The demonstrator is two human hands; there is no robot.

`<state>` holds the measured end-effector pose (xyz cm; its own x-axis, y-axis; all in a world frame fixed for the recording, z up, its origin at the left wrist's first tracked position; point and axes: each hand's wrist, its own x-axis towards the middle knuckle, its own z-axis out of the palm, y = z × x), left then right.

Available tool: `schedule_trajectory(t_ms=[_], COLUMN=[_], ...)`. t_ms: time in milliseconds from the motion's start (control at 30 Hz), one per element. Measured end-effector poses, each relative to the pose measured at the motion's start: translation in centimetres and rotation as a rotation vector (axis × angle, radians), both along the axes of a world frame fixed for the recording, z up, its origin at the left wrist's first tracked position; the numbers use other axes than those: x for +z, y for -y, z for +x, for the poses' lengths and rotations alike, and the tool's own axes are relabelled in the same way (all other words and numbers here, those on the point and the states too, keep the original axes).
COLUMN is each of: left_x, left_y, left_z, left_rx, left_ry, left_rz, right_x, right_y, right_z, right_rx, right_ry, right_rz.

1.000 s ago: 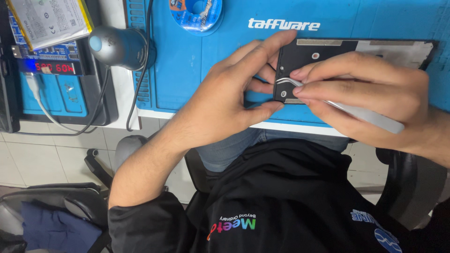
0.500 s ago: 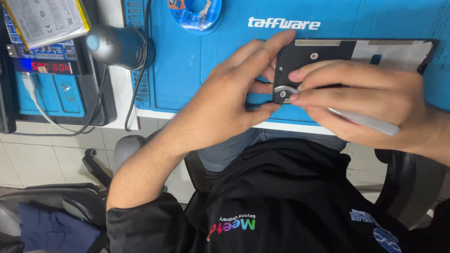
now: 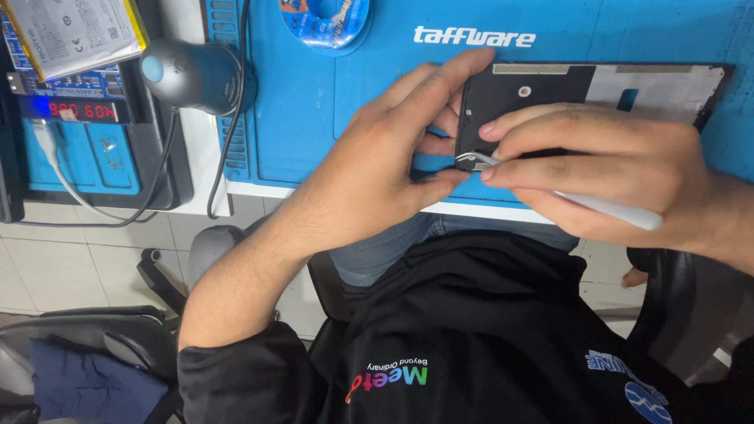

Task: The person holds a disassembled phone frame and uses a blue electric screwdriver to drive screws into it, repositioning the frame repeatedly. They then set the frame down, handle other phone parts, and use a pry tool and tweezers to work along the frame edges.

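Phone frame: I am working on a flat black rectangular phone back frame with a pale grey inner panel; it is lying on the blue silicone work mat, its long axis running left to right across my view.
Tool: I am holding slim silver metal tweezers with a white handle, their tips touching the frame's near left corner and the handle trailing off to my right.
Right hand: my right hand is pinching the tweezers closed between thumb and fingers, lying over the frame's near edge.
Left hand: my left hand is clamping the frame's left end, forefinger stretching along the far edge, thumb pressing beside the tips.
Nearer hand: both are meeting at that corner; the left is covering it more.
Surroundings: a blue solder-wire spool is sitting further up the mat, a grey round lamp head well to the left.
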<state>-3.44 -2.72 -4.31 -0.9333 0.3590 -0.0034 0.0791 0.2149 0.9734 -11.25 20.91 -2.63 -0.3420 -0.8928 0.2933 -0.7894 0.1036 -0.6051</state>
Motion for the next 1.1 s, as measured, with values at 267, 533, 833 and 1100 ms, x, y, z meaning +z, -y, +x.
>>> schedule_trajectory(t_ms=[267, 533, 833, 1100], left_x=[0.03, -0.12, 0.01, -0.19], left_y=[-0.01, -0.10, -0.07, -0.04], left_z=[0.01, 0.02, 0.04, 0.15], left_rx=[0.000, 0.006, -0.002, -0.001], left_ry=[0.000, -0.010, -0.039, -0.032], left_rz=[-0.022, -0.012, -0.009, -0.023], right_x=[0.16, 0.43, 0.34, 0.35], right_y=[0.20, 0.38, 0.36, 0.14], right_z=[0.01, 0.04, 0.15, -0.05], right_rx=[0.001, -0.008, -0.036, -0.035], right_ry=[-0.013, 0.013, -0.003, -0.002], right_rz=[-0.024, -0.049, -0.041, -0.040])
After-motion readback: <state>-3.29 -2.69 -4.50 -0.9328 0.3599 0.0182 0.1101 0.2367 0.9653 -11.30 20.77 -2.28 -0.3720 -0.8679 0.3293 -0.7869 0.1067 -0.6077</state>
